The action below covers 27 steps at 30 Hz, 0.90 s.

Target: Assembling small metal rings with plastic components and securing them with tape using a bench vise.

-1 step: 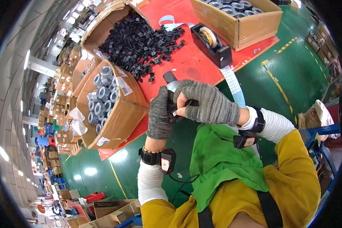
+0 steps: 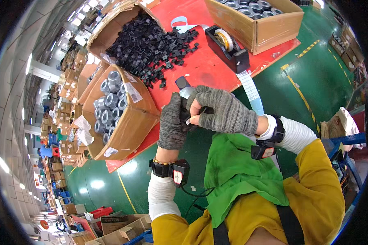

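Observation:
My left hand, in a grey knit fingerless glove, is closed round a dark part that its fingers mostly hide. Close against it, my right hand in a matching glove has thumb and forefinger pinched on a small white label at the dark part. Both hands are held together just in front of the red table's edge. Behind the fingertips, a grey rounded piece with a black end shows in part; whether it is held or lies on the table I cannot tell.
On the red table lies a heap of small black clips spilling from a carton. A carton of grey ring-shaped parts stands left, another carton at far right. A black tape dispenser has a label strip hanging over the edge.

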Available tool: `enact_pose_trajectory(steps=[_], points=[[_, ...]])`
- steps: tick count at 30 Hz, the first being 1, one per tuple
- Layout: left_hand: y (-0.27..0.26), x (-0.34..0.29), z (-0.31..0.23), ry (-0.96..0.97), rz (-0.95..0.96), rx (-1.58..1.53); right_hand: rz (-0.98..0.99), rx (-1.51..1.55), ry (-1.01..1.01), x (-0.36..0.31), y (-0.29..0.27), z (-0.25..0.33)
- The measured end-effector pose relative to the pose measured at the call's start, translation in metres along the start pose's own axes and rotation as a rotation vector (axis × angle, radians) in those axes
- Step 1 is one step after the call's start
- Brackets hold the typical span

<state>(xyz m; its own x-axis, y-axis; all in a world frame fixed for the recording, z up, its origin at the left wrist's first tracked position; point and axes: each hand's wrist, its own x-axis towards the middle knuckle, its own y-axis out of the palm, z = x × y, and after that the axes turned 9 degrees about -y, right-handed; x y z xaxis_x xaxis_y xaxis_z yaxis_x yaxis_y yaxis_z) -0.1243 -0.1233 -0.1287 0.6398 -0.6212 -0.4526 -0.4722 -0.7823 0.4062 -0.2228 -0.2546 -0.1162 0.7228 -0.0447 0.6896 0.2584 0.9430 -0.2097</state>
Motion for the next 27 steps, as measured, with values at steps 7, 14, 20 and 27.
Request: enact_pose_trajectory(steps=[7, 14, 20, 27], points=[[-0.003, -0.005, -0.001, 0.092, -0.01, 0.144, -0.019, 0.014, 0.005, -0.003, 0.001, -0.003], [0.005, -0.014, 0.0, 0.231, 0.019, 0.443, 0.159, -0.026, 0.153, 0.014, -0.013, 0.002], [-0.041, 0.004, 0.014, 0.026, 0.742, -0.044, 0.334, 0.006, 0.18, 0.02, -0.028, -0.002], [-0.006, -0.033, 0.017, -0.19, 0.234, -0.182, 0.414, -0.525, -0.565, -0.007, -0.017, 0.017]])
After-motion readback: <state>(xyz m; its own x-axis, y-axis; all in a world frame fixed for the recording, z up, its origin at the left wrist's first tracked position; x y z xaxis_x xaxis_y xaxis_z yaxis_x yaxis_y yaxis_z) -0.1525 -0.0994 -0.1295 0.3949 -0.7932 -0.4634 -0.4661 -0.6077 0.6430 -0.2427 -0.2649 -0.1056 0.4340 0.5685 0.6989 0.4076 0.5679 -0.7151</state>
